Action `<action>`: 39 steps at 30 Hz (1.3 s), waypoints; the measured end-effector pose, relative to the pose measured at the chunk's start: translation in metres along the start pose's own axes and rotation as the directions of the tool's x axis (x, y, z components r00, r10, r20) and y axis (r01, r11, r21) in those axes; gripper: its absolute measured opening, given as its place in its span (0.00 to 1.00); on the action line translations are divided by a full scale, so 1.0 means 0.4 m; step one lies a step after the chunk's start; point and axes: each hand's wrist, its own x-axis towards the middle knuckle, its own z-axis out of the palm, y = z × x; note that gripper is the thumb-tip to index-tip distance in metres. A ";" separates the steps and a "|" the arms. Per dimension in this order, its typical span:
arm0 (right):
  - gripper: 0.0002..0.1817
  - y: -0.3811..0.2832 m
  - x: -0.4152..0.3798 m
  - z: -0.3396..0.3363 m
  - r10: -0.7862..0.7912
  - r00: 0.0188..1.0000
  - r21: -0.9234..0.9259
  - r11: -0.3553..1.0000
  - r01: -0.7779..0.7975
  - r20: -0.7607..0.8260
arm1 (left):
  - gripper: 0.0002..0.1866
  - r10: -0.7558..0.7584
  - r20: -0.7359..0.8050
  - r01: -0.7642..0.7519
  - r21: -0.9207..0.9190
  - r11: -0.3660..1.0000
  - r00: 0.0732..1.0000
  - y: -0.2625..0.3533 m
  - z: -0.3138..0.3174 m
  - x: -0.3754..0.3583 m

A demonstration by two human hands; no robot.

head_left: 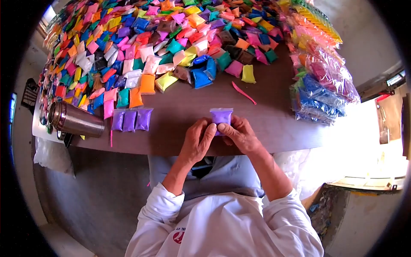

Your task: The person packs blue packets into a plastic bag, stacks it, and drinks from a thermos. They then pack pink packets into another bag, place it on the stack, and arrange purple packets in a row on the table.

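Near the table's front edge, a small purple packet [221, 115] is held upright between my two hands. My left hand [198, 138] grips its left side, thumb pressed toward the front. On the lower right, my right hand [240, 136] pinches the same packet with its thumb across the front. The fingers behind the packet are partly hidden. Three more purple packets [129, 120] lie side by side to the left of my hands. Beyond my hands, a pink plastic tool [244, 93] with a thin curved shape rests on the table.
A large heap of multicoloured packets [141, 51] covers the back and left of the brown table [180, 103]. Stacked clear bags of coloured contents [319, 96] stand at the right. A steel flask [77, 121] lies at the left edge. A yellow packet [248, 74] sits at the heap's front.
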 end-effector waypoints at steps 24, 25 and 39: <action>0.11 0.000 0.068 -0.003 -0.069 0.991 0.375 0.921 0.109 -0.117 | 0.17 -0.044 0.086 0.047 -0.033 0.998 0.995 0.004 -0.004 0.001; 0.12 -0.014 0.062 -0.001 -0.014 0.996 0.516 0.855 0.057 -0.086 | 0.17 -0.036 0.073 0.041 -0.073 0.997 0.997 0.008 -0.002 0.002; 0.12 -0.050 0.059 -0.001 -0.214 0.954 -0.047 0.977 0.208 -0.208 | 0.06 0.085 0.000 -0.085 0.036 0.996 0.996 -0.015 0.014 0.003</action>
